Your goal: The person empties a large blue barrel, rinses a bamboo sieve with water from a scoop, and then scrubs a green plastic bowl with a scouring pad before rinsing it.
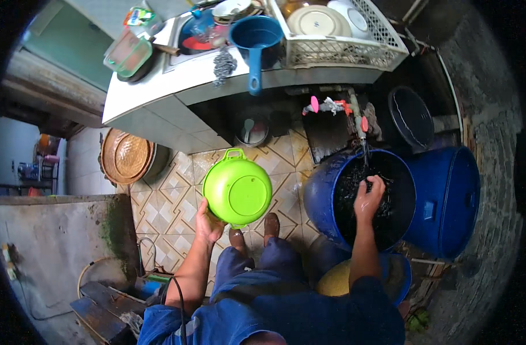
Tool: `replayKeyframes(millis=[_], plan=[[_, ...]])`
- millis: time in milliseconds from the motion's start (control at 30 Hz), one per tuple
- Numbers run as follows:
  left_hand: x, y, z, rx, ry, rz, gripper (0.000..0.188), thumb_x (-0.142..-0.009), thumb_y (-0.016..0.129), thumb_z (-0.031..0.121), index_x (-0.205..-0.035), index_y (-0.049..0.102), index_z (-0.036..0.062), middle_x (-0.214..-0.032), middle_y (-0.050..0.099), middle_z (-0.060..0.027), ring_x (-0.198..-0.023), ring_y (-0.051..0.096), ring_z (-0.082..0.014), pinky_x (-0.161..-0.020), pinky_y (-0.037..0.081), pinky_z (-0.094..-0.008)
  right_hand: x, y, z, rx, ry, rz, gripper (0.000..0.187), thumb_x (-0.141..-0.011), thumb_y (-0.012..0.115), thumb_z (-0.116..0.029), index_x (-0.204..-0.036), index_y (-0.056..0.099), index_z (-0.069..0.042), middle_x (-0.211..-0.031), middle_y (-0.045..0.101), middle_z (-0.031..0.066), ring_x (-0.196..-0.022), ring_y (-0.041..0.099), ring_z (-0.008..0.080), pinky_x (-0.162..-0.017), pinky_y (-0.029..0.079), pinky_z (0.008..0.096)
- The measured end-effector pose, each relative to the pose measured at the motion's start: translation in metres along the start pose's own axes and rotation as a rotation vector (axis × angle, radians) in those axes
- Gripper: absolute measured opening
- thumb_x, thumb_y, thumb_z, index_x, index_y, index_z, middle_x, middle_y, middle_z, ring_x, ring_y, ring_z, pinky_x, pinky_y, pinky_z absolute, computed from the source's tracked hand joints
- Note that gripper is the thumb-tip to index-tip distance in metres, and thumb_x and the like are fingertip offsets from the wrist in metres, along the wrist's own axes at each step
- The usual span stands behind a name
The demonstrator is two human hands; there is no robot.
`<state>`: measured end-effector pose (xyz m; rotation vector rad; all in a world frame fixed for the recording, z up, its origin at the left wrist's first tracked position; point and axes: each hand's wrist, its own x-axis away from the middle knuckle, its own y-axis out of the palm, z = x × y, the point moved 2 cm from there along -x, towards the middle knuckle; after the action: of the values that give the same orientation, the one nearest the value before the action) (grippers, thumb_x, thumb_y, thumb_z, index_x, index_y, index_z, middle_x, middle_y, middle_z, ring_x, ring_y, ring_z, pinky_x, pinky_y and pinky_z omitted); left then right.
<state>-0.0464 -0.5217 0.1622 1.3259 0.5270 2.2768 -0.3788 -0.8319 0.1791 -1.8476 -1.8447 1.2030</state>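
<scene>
A bright green plastic basin with loop handles is tipped, its underside facing me. My left hand grips its lower left edge, the thumb on the outside and the other fingers mostly hidden. My right hand hovers over a round blue barrel of dark water, with bent fingers apart and nothing visible in them. Water runs into the barrel from a tap with a pink handle, just beyond that hand. The water's surface is broken by ripples and splashes.
On the counter are a blue dipper, a scouring pad and a white crate of dishes. Beside the barrel stands another blue container. A woven tray covers a pot at left; a concrete ledge is nearer.
</scene>
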Motion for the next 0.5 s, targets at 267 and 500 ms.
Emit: replayKeyframes(millis=[267,500], plan=[[0.004,0.058,-0.007,0.185,-0.016,-0.293,0.054,-0.094,0.046,0.050,-0.130,0.053,0.0100,-0.131,0.057,-0.0104,-0.119,0.054,-0.0292,-0.102,0.041,-0.0491,0.079,0.087,-0.127,-1.300,0.893,-0.846,0.049,-0.098,0.046,-0.046,-0.133,0.050,-0.011,-0.126,0.058,0.0052,-0.116,0.054,0.0216,-0.099,0.040,0.0330],[-0.003,0.041,0.003,-0.133,0.010,-0.036,0.075,-0.089,0.043,0.068,-0.143,0.034,0.0174,-0.148,0.035,-0.0150,-0.134,0.035,-0.0311,-0.108,0.026,-0.0530,0.036,0.037,-0.211,-1.417,0.594,-0.543,0.030,-0.101,0.049,-0.028,-0.116,0.057,-0.003,-0.108,0.064,0.0052,-0.096,0.060,0.0148,-0.087,0.047,0.0304]])
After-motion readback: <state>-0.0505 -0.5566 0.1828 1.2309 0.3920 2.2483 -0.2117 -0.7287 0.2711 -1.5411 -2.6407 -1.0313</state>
